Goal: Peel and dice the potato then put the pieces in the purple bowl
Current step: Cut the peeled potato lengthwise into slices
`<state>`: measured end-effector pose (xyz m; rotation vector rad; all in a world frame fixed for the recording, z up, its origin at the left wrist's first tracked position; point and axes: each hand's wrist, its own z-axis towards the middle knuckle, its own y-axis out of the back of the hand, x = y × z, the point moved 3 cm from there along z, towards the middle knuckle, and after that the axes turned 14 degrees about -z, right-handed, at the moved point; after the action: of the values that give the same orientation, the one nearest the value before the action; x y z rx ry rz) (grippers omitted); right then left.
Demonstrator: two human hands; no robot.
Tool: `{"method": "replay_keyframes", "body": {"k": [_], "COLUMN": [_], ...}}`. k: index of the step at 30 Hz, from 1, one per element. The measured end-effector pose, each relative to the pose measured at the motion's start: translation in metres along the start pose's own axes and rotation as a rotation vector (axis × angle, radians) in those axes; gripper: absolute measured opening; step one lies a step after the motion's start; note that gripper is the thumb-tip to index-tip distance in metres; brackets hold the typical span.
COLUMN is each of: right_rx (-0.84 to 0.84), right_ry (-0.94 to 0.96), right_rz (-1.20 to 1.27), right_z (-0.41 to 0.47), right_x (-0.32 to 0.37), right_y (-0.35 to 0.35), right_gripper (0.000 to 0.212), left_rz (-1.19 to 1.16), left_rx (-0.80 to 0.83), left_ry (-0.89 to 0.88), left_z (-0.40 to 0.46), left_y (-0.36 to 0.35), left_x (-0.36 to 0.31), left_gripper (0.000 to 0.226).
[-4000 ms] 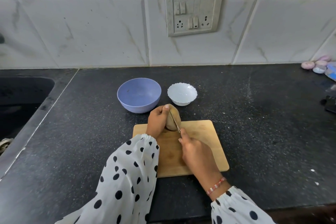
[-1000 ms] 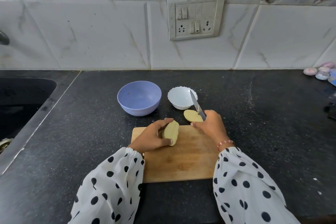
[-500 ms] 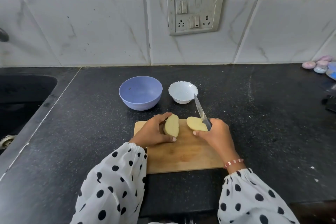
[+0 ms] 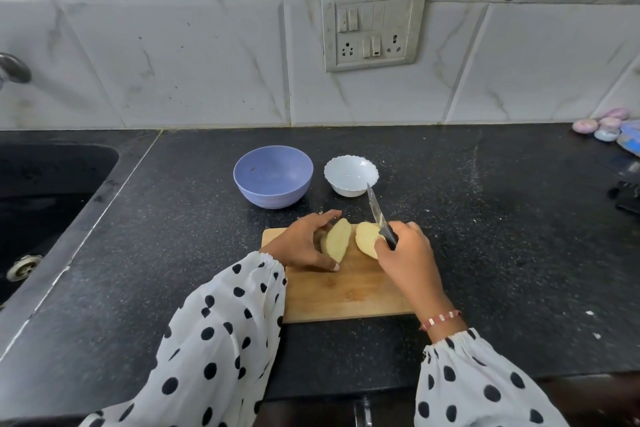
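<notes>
Black speckled counter (image 4: 145, 253) runs from the sink at far left to a wooden board (image 4: 346, 295) in the middle. Behind the board sit the purple bowl (image 4: 273, 176), empty, and to its right a small white bowl (image 4: 351, 175). On the board's far edge the left hand (image 4: 304, 246) cups the left potato half (image 4: 335, 240), propped on edge, pale cut face turned right, long axis running away from the person. Just beside it lies the right potato half (image 4: 366, 239), touched by the right hand (image 4: 408, 253), which is clenched around the knife (image 4: 377, 211), blade pointing up and away toward the white bowl. Dicing looks barely begun; the next cut likely means bringing the blade down across a half, and the right half lies nearer the knife
</notes>
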<state>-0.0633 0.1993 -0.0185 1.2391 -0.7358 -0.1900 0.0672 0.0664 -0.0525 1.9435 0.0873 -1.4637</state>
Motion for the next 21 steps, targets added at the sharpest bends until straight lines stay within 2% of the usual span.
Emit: {"method": "replay_keyframes", "body": {"k": [4,8,12,15,17,19,21], "right_rx": [0.033,0.018,0.002,0.09,0.16,0.213,0.267], "right_ry": [-0.002,-0.034,-0.014,-0.017,-0.007,0.006,0.0], "right_rz": [-0.061,-0.022,0.063,0.156,0.191,0.187,0.189], "right_z": [0.0,0.002,-0.002,-0.008,-0.012,-0.014,-0.015], "right_x": [0.002,-0.002,0.006,0.014,0.019,0.021,0.022], "right_y": [-0.001,0.004,0.009,0.008,0.002,-0.004,-0.011], "right_gripper": [0.022,0.019,0.02,0.018,0.02,0.027,0.036], "left_rz": [0.098,0.066,0.031,-0.066,-0.118,-0.143,-0.147], "left_rx": [0.028,0.055,0.027,-0.054,-0.106,-0.146,-0.162], "left_ry": [-0.006,-0.006,-0.003,-0.02,-0.063,-0.091,-0.078], "left_z": [0.003,0.005,0.004,-0.004,-0.011,-0.016,-0.018], "left_y": [0.0,0.002,0.0,-0.003,-0.004,-0.005,-0.005], "left_x": [-0.003,-0.006,-0.002,0.0,0.003,0.006,0.008], "left_gripper": [0.099,0.102,0.093,0.102,0.094,0.087,0.096]}}
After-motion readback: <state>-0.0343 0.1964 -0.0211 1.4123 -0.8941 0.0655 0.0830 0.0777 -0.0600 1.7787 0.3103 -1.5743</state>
